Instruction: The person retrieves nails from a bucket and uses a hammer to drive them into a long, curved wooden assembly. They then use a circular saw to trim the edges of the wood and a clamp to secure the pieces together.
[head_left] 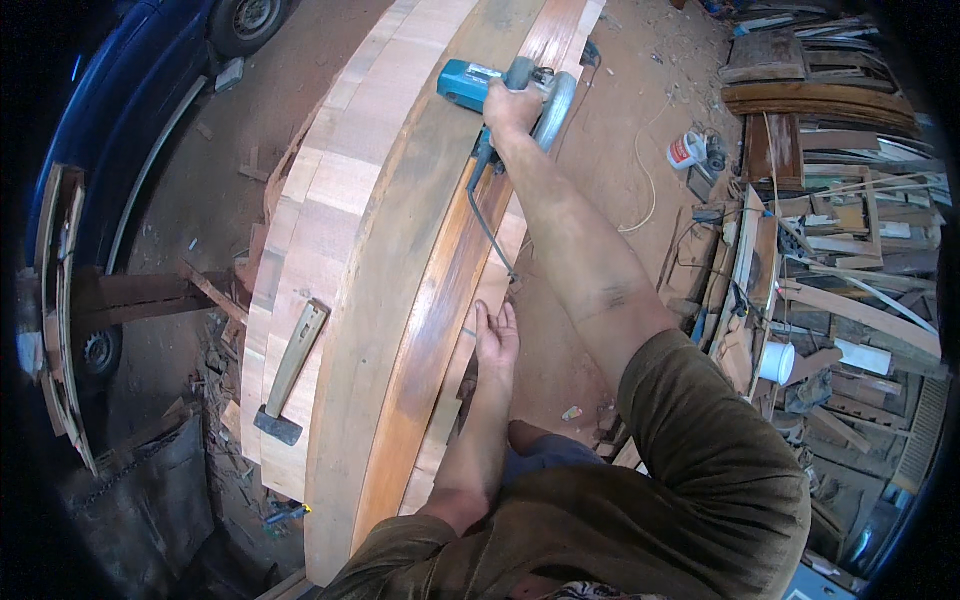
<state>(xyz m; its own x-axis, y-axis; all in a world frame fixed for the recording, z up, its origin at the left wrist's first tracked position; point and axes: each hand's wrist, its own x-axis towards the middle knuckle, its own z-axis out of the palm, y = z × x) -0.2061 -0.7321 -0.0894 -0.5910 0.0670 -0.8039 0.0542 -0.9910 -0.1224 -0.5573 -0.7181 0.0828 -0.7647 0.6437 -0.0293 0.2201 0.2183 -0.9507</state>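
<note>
Resting on the far stretch of a long, glossy orange-brown wooden strip (430, 320), a teal and grey corded power tool (468, 86) is gripped from above by the right hand (512, 110), whose fingers are curled over it and partly hidden. The tool's underside cannot be seen. Its dark cable (479, 212) is trailed back toward the strip's right side, near the left hand (497, 338), which is held half open, palm up and fingers loosely spread, with nothing seen in it; whether the wood is touched cannot be told. On the curved panel of pale planks (325, 200) to the left, a hammer with a wooden handle and dark metal head (298, 360) is laid. To the right, a white plastic bucket with a red label (684, 152) is seen on the reddish floor (640, 110); its contents cannot be made out. A second, plain white round container (777, 362) is set among heaped wood offcuts (850, 240), its contents likewise unclear. A dark blue vehicle (150, 95) is cut off at upper left.
</note>
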